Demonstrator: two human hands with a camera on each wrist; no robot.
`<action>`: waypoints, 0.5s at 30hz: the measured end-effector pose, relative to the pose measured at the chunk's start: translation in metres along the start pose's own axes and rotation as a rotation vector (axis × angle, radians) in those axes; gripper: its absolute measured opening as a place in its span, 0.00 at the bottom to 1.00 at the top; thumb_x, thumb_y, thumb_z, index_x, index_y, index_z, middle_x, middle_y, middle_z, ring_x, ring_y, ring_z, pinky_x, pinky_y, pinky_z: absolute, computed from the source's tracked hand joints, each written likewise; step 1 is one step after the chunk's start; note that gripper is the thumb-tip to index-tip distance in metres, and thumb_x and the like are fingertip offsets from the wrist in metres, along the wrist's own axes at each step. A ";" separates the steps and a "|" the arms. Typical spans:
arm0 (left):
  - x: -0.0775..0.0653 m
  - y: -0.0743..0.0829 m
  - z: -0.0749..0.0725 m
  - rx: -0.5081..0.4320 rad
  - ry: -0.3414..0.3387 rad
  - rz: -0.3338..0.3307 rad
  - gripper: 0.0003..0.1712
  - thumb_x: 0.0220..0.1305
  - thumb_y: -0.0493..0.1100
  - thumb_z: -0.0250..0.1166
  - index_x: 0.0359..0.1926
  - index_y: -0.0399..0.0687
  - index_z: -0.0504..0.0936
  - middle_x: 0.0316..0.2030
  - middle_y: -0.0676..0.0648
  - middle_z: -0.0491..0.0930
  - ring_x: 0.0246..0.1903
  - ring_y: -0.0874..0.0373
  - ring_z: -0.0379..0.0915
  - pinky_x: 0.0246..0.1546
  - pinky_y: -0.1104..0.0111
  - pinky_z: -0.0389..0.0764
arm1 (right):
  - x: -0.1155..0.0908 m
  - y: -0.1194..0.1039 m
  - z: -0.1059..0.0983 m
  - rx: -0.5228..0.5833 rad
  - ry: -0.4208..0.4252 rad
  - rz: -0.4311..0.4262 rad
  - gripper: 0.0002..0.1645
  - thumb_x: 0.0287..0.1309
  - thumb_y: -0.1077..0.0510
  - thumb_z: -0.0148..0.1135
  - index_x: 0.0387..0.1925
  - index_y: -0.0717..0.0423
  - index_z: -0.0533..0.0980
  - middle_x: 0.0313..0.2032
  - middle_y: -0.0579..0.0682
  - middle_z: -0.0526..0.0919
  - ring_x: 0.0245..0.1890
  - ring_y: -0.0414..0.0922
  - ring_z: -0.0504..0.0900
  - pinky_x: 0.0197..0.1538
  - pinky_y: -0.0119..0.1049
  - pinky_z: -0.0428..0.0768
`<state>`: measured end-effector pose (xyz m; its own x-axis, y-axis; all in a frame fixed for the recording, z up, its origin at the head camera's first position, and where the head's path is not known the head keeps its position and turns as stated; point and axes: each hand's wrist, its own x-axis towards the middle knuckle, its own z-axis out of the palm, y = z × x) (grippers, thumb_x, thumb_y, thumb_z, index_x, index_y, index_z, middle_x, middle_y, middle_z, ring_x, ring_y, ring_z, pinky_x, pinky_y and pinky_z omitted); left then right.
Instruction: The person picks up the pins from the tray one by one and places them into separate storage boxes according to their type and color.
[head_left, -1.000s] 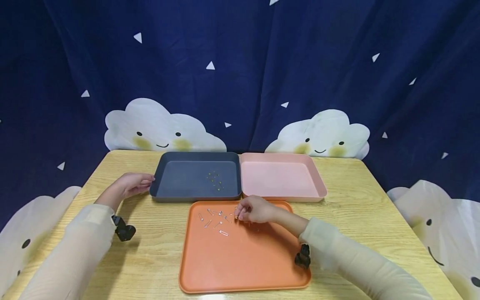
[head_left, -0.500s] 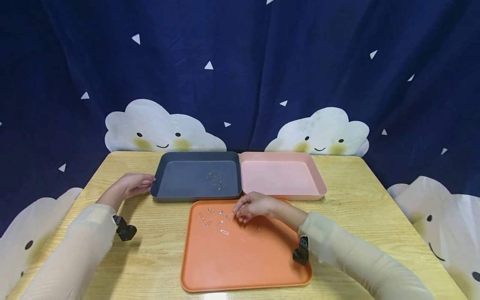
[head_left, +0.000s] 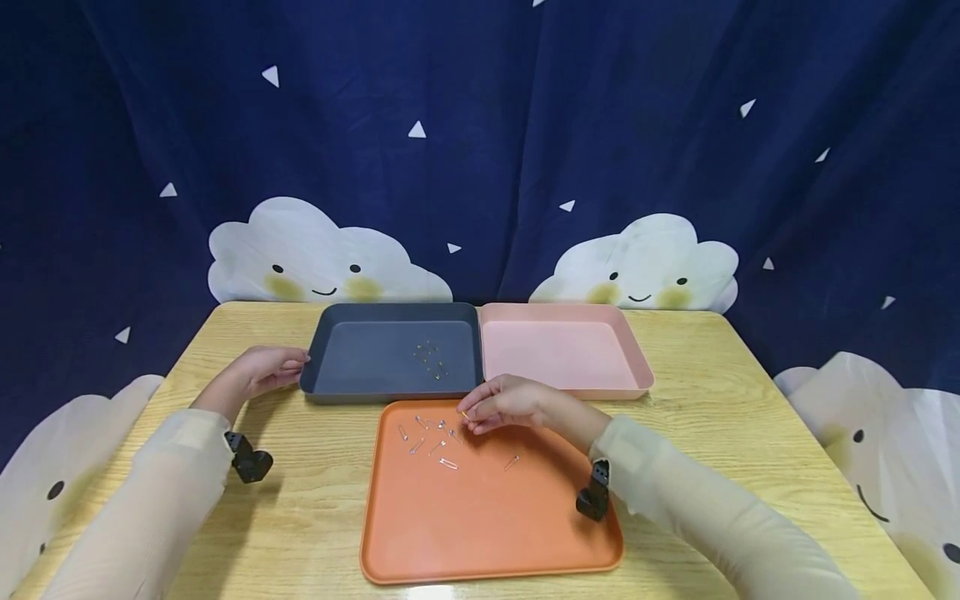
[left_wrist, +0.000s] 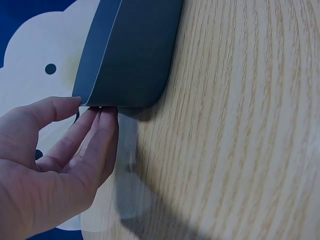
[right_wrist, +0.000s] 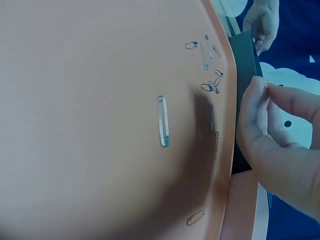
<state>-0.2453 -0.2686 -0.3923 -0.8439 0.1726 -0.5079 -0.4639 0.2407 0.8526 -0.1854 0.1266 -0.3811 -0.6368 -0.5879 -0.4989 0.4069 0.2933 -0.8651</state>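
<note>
My left hand pinches the left wall of the dark grey tray, thumb at the rim and fingers against the outside, as the left wrist view shows. Low over the back edge of the orange tray, my right hand pinches a small gold safety pin between thumb and index finger; most of it is hidden by the fingertips. Several silver safety pins lie scattered on the orange tray's back left. Another pin lies apart from them, below the right hand.
Inside the dark grey tray, several small gold pins lie toward the right. A pink tray stands against its right side. The wooden table ends at a dark blue curtain with cloud prints.
My right hand has risen off the orange tray and shifted slightly toward the dark grey tray, with the gold safety pin. The pin beneath it has come into view. My left hand stays put.
</note>
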 end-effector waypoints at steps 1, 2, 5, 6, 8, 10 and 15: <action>0.000 0.000 0.000 0.004 0.000 0.001 0.36 0.69 0.39 0.53 0.69 0.22 0.51 0.42 0.49 0.78 0.33 0.74 0.76 0.43 0.78 0.83 | 0.001 -0.001 0.000 0.015 -0.010 -0.001 0.24 0.61 0.72 0.51 0.58 0.82 0.64 0.27 0.45 0.83 0.27 0.37 0.81 0.44 0.30 0.86; 0.000 0.000 0.000 0.008 0.001 0.002 0.36 0.69 0.39 0.53 0.69 0.22 0.51 0.43 0.48 0.78 0.33 0.74 0.75 0.43 0.78 0.83 | 0.002 -0.002 0.000 0.027 -0.020 -0.003 0.25 0.61 0.72 0.51 0.59 0.82 0.63 0.27 0.44 0.83 0.28 0.37 0.82 0.44 0.30 0.86; -0.001 -0.001 0.001 0.013 0.003 -0.001 0.36 0.69 0.39 0.53 0.69 0.22 0.51 0.45 0.46 0.77 0.33 0.74 0.75 0.41 0.79 0.83 | 0.006 -0.006 0.000 0.058 -0.039 -0.005 0.26 0.62 0.71 0.49 0.60 0.83 0.60 0.27 0.44 0.83 0.29 0.36 0.82 0.45 0.30 0.86; -0.001 -0.001 0.001 0.011 0.005 -0.005 0.36 0.69 0.39 0.53 0.69 0.23 0.51 0.43 0.48 0.78 0.32 0.74 0.75 0.41 0.79 0.83 | 0.007 -0.008 0.000 0.066 -0.041 -0.002 0.27 0.63 0.71 0.49 0.61 0.83 0.60 0.27 0.44 0.83 0.29 0.36 0.82 0.46 0.30 0.85; -0.001 -0.001 0.000 0.001 0.006 -0.010 0.36 0.69 0.39 0.53 0.70 0.23 0.51 0.37 0.52 0.78 0.32 0.74 0.75 0.40 0.79 0.83 | 0.010 -0.010 0.001 0.079 -0.045 -0.002 0.27 0.64 0.71 0.48 0.61 0.82 0.59 0.28 0.45 0.83 0.30 0.36 0.82 0.46 0.30 0.85; -0.001 -0.001 0.001 -0.005 0.007 -0.017 0.36 0.68 0.39 0.53 0.70 0.23 0.51 0.32 0.56 0.77 0.31 0.74 0.75 0.40 0.79 0.83 | 0.013 -0.012 0.002 0.093 -0.044 0.000 0.27 0.64 0.71 0.48 0.62 0.81 0.60 0.29 0.45 0.83 0.31 0.37 0.82 0.45 0.29 0.85; 0.000 0.001 -0.001 0.016 0.014 -0.026 0.36 0.69 0.40 0.54 0.70 0.24 0.52 0.33 0.56 0.77 0.31 0.74 0.75 0.40 0.79 0.83 | 0.022 -0.020 0.006 0.099 -0.027 0.010 0.27 0.64 0.72 0.49 0.63 0.79 0.61 0.28 0.44 0.83 0.29 0.36 0.82 0.43 0.28 0.85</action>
<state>-0.2456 -0.2692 -0.3914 -0.8354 0.1531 -0.5279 -0.4814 0.2599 0.8371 -0.2040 0.1033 -0.3745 -0.6149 -0.6056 -0.5051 0.4772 0.2242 -0.8497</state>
